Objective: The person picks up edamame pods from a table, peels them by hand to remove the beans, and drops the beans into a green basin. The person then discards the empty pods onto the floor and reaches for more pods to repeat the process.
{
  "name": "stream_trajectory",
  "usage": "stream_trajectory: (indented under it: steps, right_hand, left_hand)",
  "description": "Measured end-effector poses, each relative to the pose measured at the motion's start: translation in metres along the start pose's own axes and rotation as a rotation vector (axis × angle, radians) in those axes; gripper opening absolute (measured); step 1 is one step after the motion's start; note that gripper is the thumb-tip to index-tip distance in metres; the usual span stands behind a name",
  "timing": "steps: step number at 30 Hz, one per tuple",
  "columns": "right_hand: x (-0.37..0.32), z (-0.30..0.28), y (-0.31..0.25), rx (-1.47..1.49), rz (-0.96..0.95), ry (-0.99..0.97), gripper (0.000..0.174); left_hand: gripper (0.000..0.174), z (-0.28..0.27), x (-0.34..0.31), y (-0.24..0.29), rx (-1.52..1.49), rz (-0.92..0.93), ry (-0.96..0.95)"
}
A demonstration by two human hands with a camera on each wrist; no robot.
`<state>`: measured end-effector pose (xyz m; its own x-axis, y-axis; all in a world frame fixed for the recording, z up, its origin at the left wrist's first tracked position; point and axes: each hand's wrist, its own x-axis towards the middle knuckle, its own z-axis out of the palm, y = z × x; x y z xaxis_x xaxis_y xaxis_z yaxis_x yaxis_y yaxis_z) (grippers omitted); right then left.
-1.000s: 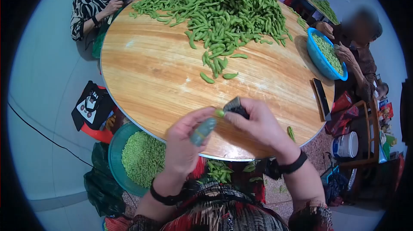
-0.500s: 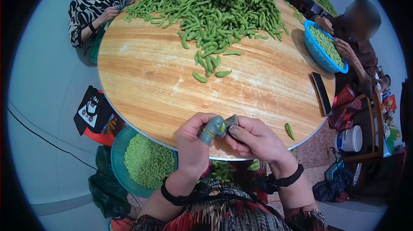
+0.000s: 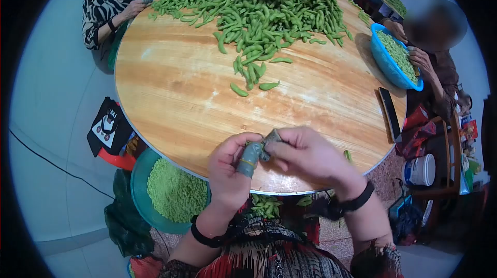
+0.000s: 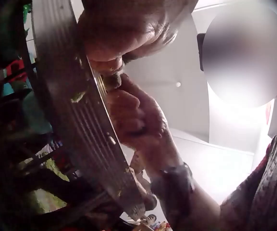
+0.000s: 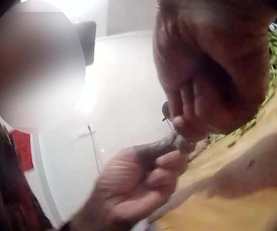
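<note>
Left hand point(image 3: 230, 167) and right hand point(image 3: 305, 156) together pinched a small green soybean pod point(image 3: 262, 147) over the round wooden counter point(image 3: 176, 97), seemingly mid-shelling, and a firm squeeze looked due next.

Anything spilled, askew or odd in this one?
Only minor strays. Several green pods lie below the near rim of the table, by the person's lap, and one lone pod sits at the rim beside the right hand, which with the left hand pinches a small dark piece. Nothing looks damaged.
</note>
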<state>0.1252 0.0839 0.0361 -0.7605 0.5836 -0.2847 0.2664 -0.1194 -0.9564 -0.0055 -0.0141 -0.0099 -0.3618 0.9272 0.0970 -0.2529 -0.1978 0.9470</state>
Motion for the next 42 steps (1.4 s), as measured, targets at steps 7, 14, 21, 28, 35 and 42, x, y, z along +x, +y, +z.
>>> stream_trajectory:
  steps: [7,14,21,28,35,42]
  right_hand:
    - [0.089,0.014,-0.022,-0.965,-0.446,0.289,0.023]
    - [0.115,0.007,-0.011,-1.297,-0.351,0.332,0.019]
    - [0.032,0.006,-0.033,-0.796,-0.336,0.147,0.02]
    - [-0.023,0.027,-0.009,-0.182,-0.101,0.08,0.019]
    - [-0.038,0.025,-0.001,0.2,0.121,-0.071,0.023]
    - [-0.041,0.031,0.007,0.178,0.052,-0.002,0.022]
  left_hand:
    - [0.057,-0.004,-0.011,0.008,0.137,-0.189,-0.04]
    - [0.039,0.011,-0.033,-0.004,0.214,0.051,-0.61]
    - [0.036,0.003,-0.03,0.011,-0.235,-0.079,0.159]
    - [0.023,0.006,-0.026,0.01,-0.556,-0.188,0.178]
    - [0.017,0.003,-0.025,0.007,-0.521,-0.138,0.154]
    - [0.021,-0.004,-0.021,-0.002,-0.313,0.008,-0.036]
